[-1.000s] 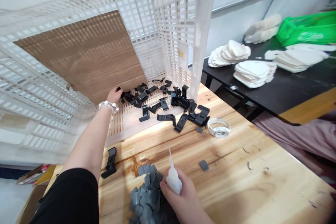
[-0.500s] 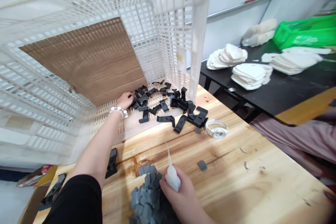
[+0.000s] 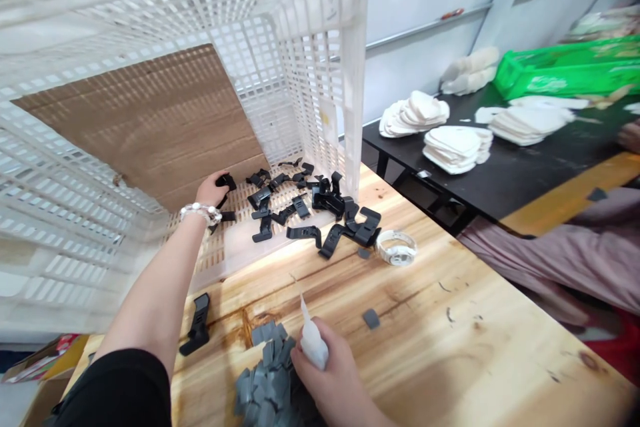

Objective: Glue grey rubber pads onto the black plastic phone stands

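Note:
My left hand (image 3: 211,191), with a beaded bracelet at its wrist, reaches into a white crate (image 3: 353,80) lying on its side. Its fingers are closed on a black plastic clip (image 3: 228,181); other bent black clips (image 3: 261,197) lie to its right on the slatted side. My right hand (image 3: 334,363) grips a small translucent glue bottle (image 3: 315,345), its thin nozzle pointing up and away. Beside that hand is a heap of grey square pads (image 3: 265,380). One loose grey pad (image 3: 371,319) lies to the right, and a single black clip (image 3: 199,325) to the left.
Brown cardboard (image 3: 150,113) lines the crate's back. A white watch (image 3: 396,248) rests on the wooden table (image 3: 480,353). On a black table (image 3: 530,180) stand white stacked pieces (image 3: 456,148) and a green crate (image 3: 565,70). Another person's sleeve (image 3: 555,260) shows at right.
My left hand has moved left, away from the pile of clips, with a black clip in its fingers. My right hand still holds the glue bottle. The view has shifted slightly right.

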The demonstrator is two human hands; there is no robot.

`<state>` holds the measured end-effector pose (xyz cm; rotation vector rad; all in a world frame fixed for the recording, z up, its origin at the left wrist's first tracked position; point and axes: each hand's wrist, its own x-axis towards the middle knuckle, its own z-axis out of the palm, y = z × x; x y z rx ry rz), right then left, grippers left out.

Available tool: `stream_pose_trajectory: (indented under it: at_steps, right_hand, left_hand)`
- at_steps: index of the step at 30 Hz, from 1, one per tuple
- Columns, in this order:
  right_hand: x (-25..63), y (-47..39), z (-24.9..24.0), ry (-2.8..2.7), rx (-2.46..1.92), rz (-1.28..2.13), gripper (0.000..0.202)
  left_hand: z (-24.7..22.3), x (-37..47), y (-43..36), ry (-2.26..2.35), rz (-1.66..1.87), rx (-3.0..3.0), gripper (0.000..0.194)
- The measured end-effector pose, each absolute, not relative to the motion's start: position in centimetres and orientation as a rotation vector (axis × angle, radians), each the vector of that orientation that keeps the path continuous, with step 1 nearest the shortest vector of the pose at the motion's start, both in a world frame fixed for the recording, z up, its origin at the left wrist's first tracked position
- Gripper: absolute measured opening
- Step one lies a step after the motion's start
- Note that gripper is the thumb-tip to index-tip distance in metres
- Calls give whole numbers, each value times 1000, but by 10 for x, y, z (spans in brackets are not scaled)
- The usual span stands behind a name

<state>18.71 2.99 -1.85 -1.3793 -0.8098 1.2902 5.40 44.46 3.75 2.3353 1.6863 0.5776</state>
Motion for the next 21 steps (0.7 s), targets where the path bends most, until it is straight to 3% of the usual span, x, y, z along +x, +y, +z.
stream_pose_trajectory:
  at_steps: [12, 17, 19, 21]
  right_hand:
    - [187, 28, -20, -847, -1396, 1310, 12]
    - [188, 27, -25, -864, -1396, 1294, 12]
    - [188, 27, -26, -865, -1389, 1298, 12]
    - [187, 27, -27, -877, -1386, 1291, 13]
  left_hand:
    - [32, 91, 312, 1092, 470, 2466, 40]
    - [43, 106, 255, 622, 144, 2600, 27]
    - [51, 101, 259, 696, 120, 2635, 31]
    - [55, 87, 281, 1138, 256, 2593, 35]
